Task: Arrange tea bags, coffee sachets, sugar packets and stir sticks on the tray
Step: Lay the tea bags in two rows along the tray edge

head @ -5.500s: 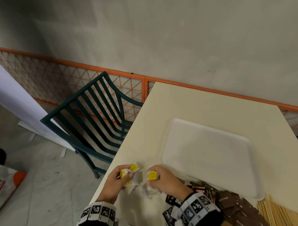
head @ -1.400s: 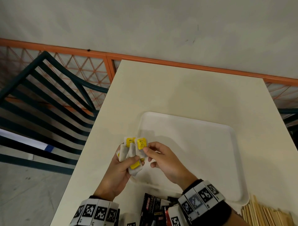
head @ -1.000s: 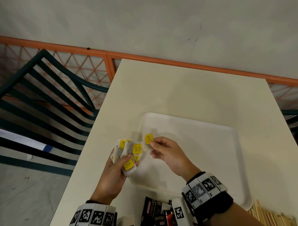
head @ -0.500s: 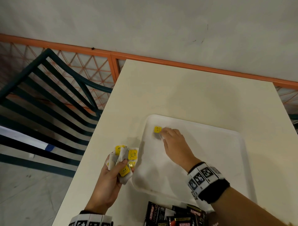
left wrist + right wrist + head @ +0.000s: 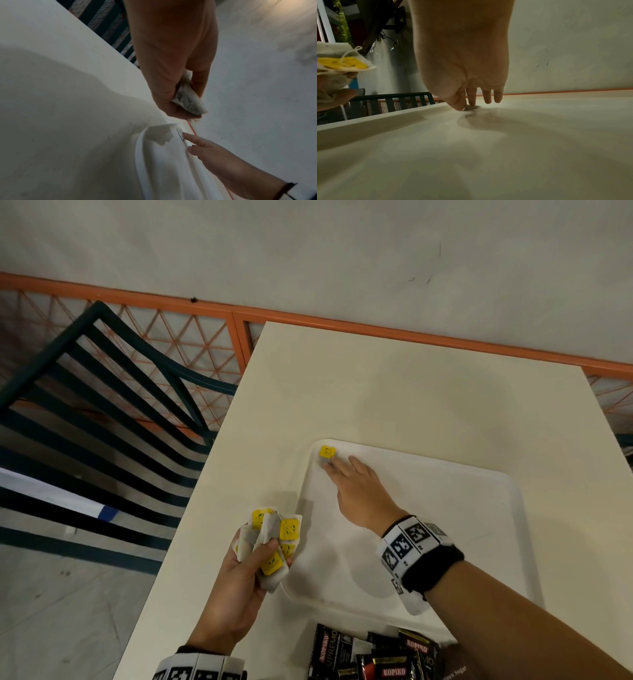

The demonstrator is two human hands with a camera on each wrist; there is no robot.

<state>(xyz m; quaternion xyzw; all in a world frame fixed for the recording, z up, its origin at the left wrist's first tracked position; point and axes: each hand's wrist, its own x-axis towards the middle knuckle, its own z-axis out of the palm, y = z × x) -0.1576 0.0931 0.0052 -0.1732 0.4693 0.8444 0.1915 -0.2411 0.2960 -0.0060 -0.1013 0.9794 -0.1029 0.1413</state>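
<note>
Tea bag [image 5: 325,457] lies under our right hand's [image 5: 359,491] straight fingertips [image 5: 330,469] in the tray's [image 5: 479,542] far corner; our left hand [image 5: 239,573], nearer us beside the tray, clutches the remaining bunch of tea bags [image 5: 270,539].

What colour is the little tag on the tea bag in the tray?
Yellow. The tag shows best in the head view.
</note>
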